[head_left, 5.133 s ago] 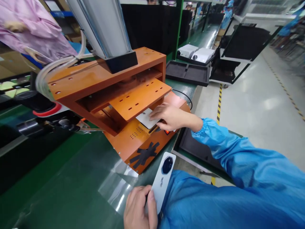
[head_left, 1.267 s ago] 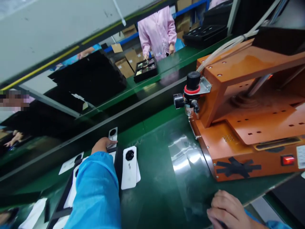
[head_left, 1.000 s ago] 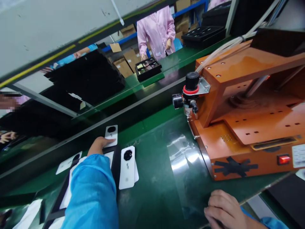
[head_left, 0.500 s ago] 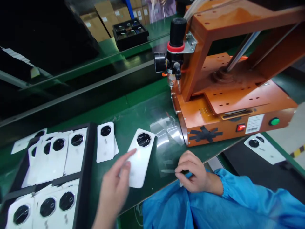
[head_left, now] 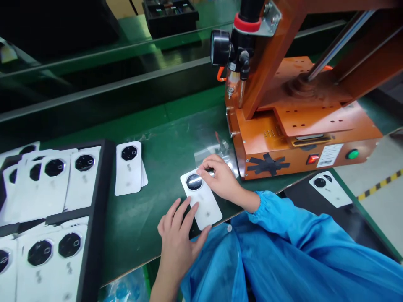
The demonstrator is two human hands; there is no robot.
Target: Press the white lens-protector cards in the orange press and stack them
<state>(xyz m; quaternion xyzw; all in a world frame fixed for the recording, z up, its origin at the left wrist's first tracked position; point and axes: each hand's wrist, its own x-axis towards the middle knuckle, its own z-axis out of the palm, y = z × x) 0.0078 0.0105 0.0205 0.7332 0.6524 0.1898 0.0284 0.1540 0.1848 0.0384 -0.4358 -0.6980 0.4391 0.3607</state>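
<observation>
A white phone back panel point(head_left: 206, 205) with a dark octagonal camera area lies on the green table in front of me. My left hand point(head_left: 181, 233) has its fingers spread, with fingertips against the panel's left and lower edges. Over the top right of the camera area, my right hand point(head_left: 218, 176) has its thumb and index finger pinched together; whatever is between them is too small to make out. Left of the panel, two overlapping white panels point(head_left: 128, 178) rest on the table.
A black divided tray point(head_left: 97, 197) full of white panels stands at the left. The orange press point(head_left: 273, 147) with a gauge is at the right. More white panels point(head_left: 335, 193) lie on a black surface beyond my right arm. A black box point(head_left: 170, 21) sits behind.
My right hand has moved up and left from the table edge to the panel's camera area. The panel is turned to tilt the other way, and my left hand has spread along its lower side.
</observation>
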